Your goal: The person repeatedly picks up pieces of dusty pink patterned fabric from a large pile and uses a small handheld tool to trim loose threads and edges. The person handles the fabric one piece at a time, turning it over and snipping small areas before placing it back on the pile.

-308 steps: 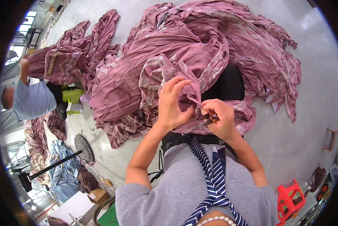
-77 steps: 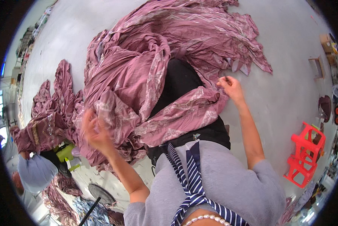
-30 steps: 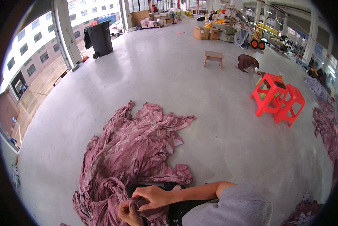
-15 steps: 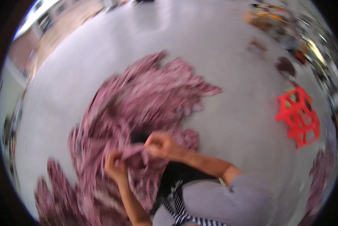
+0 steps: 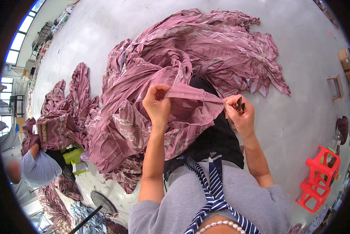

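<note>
Crumpled mauve cloth with pale zigzag print (image 5: 194,96), edge stretched between the hands, bulk beyond them. Left hand (image 5: 157,108): pinched on one end. Right hand (image 5: 242,116): pinched on the other, small dark pointed tool (image 5: 239,102) within its curled fingers.

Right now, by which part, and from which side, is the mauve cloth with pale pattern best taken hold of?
The mauve cloth is probably best pinched, thumb against finger, at the middle of its raised plain edge, coming from above. This edge stretches nearly straight between the left hand and the right hand, while the cloth beyond lies in loose folds.
</note>
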Demonstrator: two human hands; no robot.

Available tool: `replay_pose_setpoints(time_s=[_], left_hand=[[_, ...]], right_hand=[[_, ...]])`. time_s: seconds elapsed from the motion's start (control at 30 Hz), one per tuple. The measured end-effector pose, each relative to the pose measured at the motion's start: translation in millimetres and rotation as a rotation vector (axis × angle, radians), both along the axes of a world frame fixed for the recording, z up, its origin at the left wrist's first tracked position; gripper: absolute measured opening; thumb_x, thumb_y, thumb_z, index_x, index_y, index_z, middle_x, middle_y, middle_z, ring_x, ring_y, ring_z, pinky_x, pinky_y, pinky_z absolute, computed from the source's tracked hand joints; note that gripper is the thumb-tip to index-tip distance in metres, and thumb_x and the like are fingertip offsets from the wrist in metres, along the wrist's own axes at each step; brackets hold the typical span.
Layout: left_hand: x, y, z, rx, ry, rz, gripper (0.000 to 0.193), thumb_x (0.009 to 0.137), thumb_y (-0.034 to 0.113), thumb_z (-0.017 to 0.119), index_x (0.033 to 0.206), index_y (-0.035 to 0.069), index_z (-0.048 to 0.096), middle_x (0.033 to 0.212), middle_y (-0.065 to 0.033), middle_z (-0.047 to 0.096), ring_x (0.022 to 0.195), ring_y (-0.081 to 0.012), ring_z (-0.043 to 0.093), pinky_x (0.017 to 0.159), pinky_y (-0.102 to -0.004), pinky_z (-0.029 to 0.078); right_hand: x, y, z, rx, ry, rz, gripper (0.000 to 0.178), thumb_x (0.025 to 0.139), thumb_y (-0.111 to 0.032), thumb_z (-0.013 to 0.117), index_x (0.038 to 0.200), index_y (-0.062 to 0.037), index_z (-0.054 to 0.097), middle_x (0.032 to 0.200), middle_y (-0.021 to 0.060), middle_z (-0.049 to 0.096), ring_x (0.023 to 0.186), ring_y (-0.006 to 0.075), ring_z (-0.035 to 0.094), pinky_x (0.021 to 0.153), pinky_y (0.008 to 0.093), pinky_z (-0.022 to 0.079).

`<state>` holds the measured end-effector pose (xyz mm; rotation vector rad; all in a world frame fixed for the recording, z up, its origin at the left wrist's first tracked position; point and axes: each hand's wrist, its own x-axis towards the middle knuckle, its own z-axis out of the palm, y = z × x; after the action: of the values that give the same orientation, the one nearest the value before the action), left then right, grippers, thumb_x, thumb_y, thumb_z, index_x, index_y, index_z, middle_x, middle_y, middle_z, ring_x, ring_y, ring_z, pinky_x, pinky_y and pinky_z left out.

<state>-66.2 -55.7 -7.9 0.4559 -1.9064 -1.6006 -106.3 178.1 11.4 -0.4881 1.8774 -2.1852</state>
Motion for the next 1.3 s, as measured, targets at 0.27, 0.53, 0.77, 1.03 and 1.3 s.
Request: replay_pose_setpoints(time_s=[0.27, 0.53, 0.77, 1.03, 1.3], left_hand=[[-7.5, 43.0, 11.0, -0.551, 0.053, -0.282, 0.046, 0.06, -0.004, 0.067, 0.104, 0.005, 0.06, 0.105, -0.0109, 0.061, 0.1, -0.0314, 0.057, 0.084, -0.0383, 0.046], [1.7, 46.3, 4.7, 0.288, -0.041, -0.321, 0.023, 0.072, -0.01, 0.061, 0.091, 0.002, 0.061, 0.083, 0.0004, 0.063, 0.075, -0.0075, 0.059, 0.064, -0.0187, 0.043], [9.2, 47.9, 8.8, 0.782, -0.014, -0.449, 0.016, 0.077, -0.008, 0.06, 0.088, 0.004, 0.057, 0.082, -0.001, 0.063, 0.069, -0.0054, 0.057, 0.061, -0.0179, 0.044], [12.9, 46.4, 10.5, 0.745, -0.075, -0.582, 0.015, 0.075, -0.006, 0.06, 0.085, 0.003, 0.055, 0.079, -0.0001, 0.061, 0.067, -0.0043, 0.053, 0.06, -0.0166, 0.039], [15.4, 48.4, 17.9, 0.931, -0.057, -0.59, 0.02, 0.072, -0.009, 0.058, 0.086, 0.005, 0.056, 0.077, 0.0019, 0.059, 0.065, -0.0027, 0.052, 0.057, -0.016, 0.038]], right_hand=[[0.8, -5.2, 3.8, 0.204, 0.179, 0.049, 0.011, 0.076, 0.001, 0.062, 0.084, -0.0025, 0.056, 0.08, -0.0016, 0.058, 0.059, 0.0012, 0.044, 0.052, 0.0183, 0.037], [11.8, -7.1, 13.0, 0.236, 0.437, 0.267, 0.016, 0.071, 0.0, 0.067, 0.083, -0.0037, 0.057, 0.077, 0.0048, 0.061, 0.054, 0.0076, 0.051, 0.048, 0.0204, 0.038], [2.1, -11.6, 27.0, 0.213, 0.258, 0.129, 0.025, 0.074, -0.007, 0.074, 0.096, -0.0057, 0.062, 0.065, -0.0013, 0.056, 0.052, 0.0044, 0.045, 0.046, 0.0198, 0.034], [-14.5, -31.5, 31.0, 0.204, 0.235, 0.278, 0.016, 0.082, -0.011, 0.07, 0.095, -0.0047, 0.066, 0.066, -0.002, 0.056, 0.058, 0.003, 0.043, 0.05, 0.0208, 0.035], [-12.1, -29.4, 29.4, -0.02, -0.14, 0.329, 0.012, 0.087, -0.01, 0.065, 0.091, -0.0004, 0.059, 0.074, -0.0013, 0.057, 0.061, 0.0017, 0.047, 0.054, 0.0179, 0.038]])
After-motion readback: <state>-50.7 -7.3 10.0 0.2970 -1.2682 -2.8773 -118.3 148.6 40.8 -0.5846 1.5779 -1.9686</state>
